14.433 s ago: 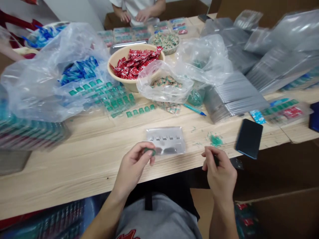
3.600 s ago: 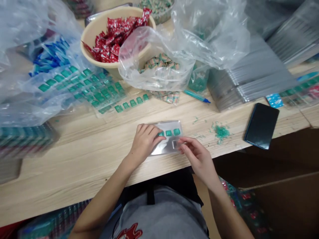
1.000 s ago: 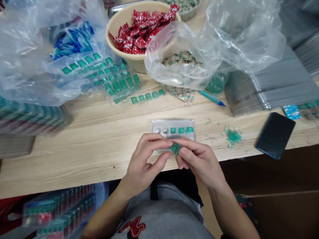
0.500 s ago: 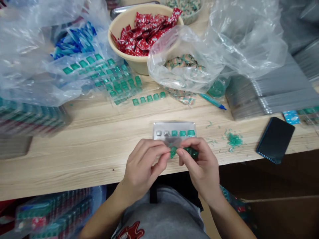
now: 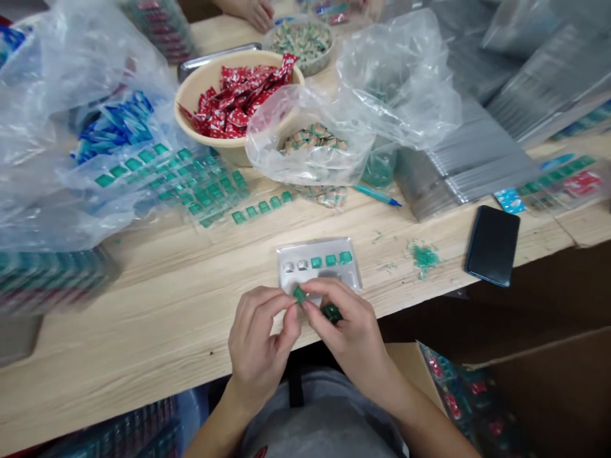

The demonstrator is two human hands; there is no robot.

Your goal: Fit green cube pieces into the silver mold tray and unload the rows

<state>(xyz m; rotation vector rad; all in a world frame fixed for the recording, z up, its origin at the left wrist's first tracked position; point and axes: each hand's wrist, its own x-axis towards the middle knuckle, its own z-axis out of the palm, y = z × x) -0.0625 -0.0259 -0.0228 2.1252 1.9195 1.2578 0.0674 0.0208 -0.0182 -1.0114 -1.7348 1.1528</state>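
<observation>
A small green piece [image 5: 299,294] is pinched between the fingertips of both hands, above the near edge of a clear blister tray [image 5: 356,267]. My left hand [image 5: 262,337] grips its left side with thumb and forefinger. My right hand [image 5: 351,324] holds its other side, and more dark green pieces [image 5: 331,312] are tucked in that palm. The tray's far row shows green cubes [image 5: 331,260] in three cells on the right and two cells without green on the left. My hands partly hide its near part.
Behind are a bowl [image 5: 214,143] of red packets, a clear bag [image 5: 310,165] of small wrapped pieces and green strips [image 5: 210,191]. Rightward lie green scraps [image 5: 424,256], a phone [image 5: 492,245], a blue pen [image 5: 379,195] and stacked grey trays [image 5: 468,159]. Another person's hand [image 5: 258,11] is at the far edge.
The view has shifted, bringing another person's hand into sight at the top. Both hands have moved slightly left relative to the tray, with the green piece still between them.
</observation>
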